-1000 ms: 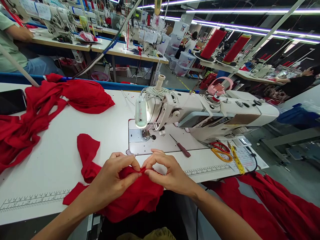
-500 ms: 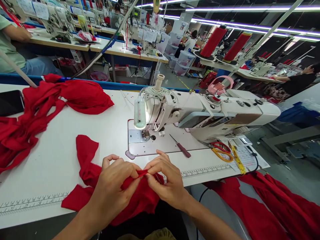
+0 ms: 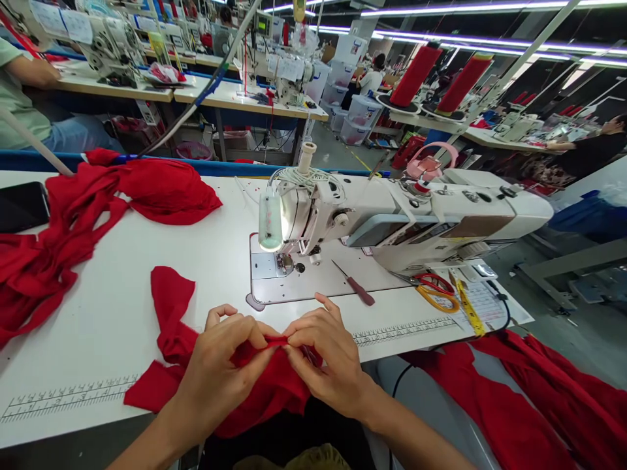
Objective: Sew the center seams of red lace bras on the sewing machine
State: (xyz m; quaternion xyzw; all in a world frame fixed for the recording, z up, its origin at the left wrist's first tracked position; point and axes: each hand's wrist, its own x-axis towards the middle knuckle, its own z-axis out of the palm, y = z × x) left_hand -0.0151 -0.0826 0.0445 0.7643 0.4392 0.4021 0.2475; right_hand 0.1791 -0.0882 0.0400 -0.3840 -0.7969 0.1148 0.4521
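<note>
White table (image 3: 112, 294): spread ahead of the person and away to the left.
Sewing machine (image 3: 372, 196): stood on the table beyond the hands, its presser foot (image 3: 284, 263) straight ahead of the held fold and well apart from it.
Red cloth (image 3: 277, 391): hung from both hands at the table's near edge, falling toward the lap.
Left hand (image 3: 223, 359): narrow pinch, thumb and fingers closed on the cloth.
Right hand (image 3: 326, 356): matching narrow pinch on the same cloth, one finger lifted.
Fold (image 3: 277, 341): lay directly between the pinches, long axis running left to right, neither hand nearer.
Gap between pinches: slightly wider than a second earlier, when the fingertips nearly met; a short, flatter stretch of fold showed there.
</note>
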